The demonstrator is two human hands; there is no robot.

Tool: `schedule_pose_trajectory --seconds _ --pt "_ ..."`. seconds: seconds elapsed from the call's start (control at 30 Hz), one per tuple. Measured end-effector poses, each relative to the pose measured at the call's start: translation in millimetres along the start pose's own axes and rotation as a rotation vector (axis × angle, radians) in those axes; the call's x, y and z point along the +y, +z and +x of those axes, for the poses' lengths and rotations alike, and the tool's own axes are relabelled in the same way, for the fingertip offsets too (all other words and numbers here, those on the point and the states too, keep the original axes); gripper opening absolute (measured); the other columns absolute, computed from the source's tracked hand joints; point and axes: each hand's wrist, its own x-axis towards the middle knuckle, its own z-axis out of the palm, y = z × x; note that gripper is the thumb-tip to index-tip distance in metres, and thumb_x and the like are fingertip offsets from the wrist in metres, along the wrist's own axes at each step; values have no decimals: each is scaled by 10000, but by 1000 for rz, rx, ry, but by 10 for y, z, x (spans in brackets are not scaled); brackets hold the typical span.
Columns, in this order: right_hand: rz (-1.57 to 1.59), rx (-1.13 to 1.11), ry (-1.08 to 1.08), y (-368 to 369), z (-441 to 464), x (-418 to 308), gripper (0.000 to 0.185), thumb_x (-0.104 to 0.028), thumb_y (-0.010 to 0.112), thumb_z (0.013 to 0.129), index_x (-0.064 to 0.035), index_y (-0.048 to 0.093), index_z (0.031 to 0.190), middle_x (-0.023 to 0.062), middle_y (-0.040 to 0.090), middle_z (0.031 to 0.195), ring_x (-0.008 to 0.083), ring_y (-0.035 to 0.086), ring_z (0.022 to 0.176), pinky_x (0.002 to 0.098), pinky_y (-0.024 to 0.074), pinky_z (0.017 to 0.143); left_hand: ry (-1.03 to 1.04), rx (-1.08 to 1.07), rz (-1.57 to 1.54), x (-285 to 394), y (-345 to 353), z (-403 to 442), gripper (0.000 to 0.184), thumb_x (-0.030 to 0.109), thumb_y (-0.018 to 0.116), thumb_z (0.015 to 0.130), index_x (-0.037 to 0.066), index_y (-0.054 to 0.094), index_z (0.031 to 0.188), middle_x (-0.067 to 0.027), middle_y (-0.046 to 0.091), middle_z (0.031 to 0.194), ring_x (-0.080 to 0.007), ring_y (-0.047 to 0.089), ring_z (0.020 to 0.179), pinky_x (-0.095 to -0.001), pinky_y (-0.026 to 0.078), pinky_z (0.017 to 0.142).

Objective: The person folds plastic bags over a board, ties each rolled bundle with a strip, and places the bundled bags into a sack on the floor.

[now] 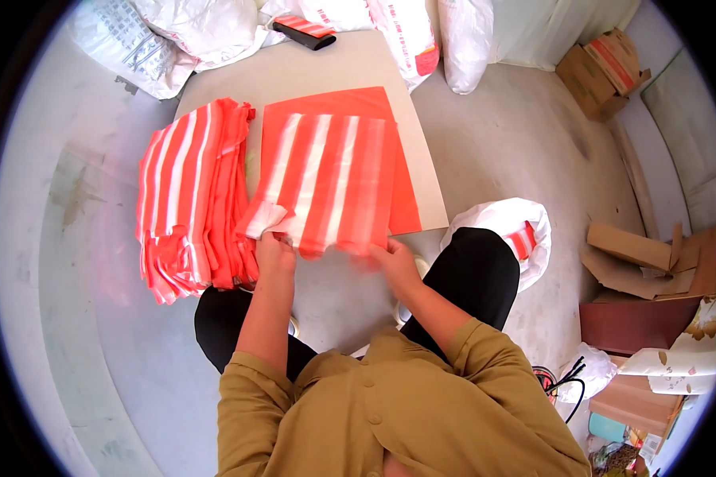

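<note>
A red-and-white striped plastic bag (322, 175) lies spread over a plain red sheet (402, 175) on the board-topped table. My left hand (274, 253) is closed on the bag's near left corner, where a white part is folded over. At its near right corner, my right hand (398, 266) pinches the edge; the bag is slightly blurred there. Left of my left hand stands a thick stack of similar striped bags (179, 191), folded and hanging over the table's near edge.
Full white sacks (406, 40) line the far side, near a dark and striped roll (304, 32). By my right knee, an open white sack (493, 215) holds striped material. Cardboard boxes (605, 71) and an opened carton (644, 262) stand at the right, with black cables (569, 381) nearby.
</note>
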Motion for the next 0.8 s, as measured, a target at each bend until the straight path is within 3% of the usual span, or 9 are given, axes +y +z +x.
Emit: schedule_pose_trajectory --seconds 0.07,0.17,0.33,0.53,0.63,0.77,0.8 --pt "24 42 -61 40 -24 -126 364 -184 645 948 33 599 1237 83 682 1127 151 640 1010 298 503 863 -32 24 -32 -17 24 22 306 -7 663 874 84 623 1164 -3 660 985 -93 551 723 -224 376 554" --pt "5 53 -40 8 48 -218 384 -188 655 940 18 585 1256 77 671 1149 146 627 1026 298 493 874 -58 -17 -71 -80 -37 69 308 -3 659 879 83 622 1171 -6 661 995 -94 573 749 -222 390 560" --pt "4 31 -2 -71 183 -248 373 -190 669 930 3 600 1242 63 672 1107 152 632 990 310 498 876 -46 3 -79 -112 -27 9 307 44 550 948 57 566 1254 -62 645 1150 -174 627 943 -273 467 674" --pt "-89 115 -10 -148 347 -336 300 -146 662 913 10 622 1166 82 683 1051 170 657 906 323 526 836 -84 -14 -116 -172 -4 88 304 37 506 948 52 561 1247 -71 634 1160 -176 621 968 -294 468 683" --pt "77 149 14 -92 375 -500 237 -113 641 903 1 623 1111 80 680 1002 170 660 873 317 535 806 -38 -30 -142 -230 31 96 339 80 521 1002 -6 503 1330 -98 630 1247 -224 638 1068 -357 551 916" --pt "128 120 11 -206 525 -599 166 -87 612 896 -20 611 1047 75 665 952 174 655 841 318 541 785 -74 3 -127 -267 123 17 241 94 523 959 66 556 1196 -70 613 1115 -201 582 916 -342 469 691" --pt "110 120 13 -232 594 -619 152 -83 605 896 -25 606 1036 74 661 943 176 654 833 320 542 781 -101 -9 -95 -274 123 27 229 109 516 964 75 557 1187 -70 608 1096 -204 576 912 -357 467 685"
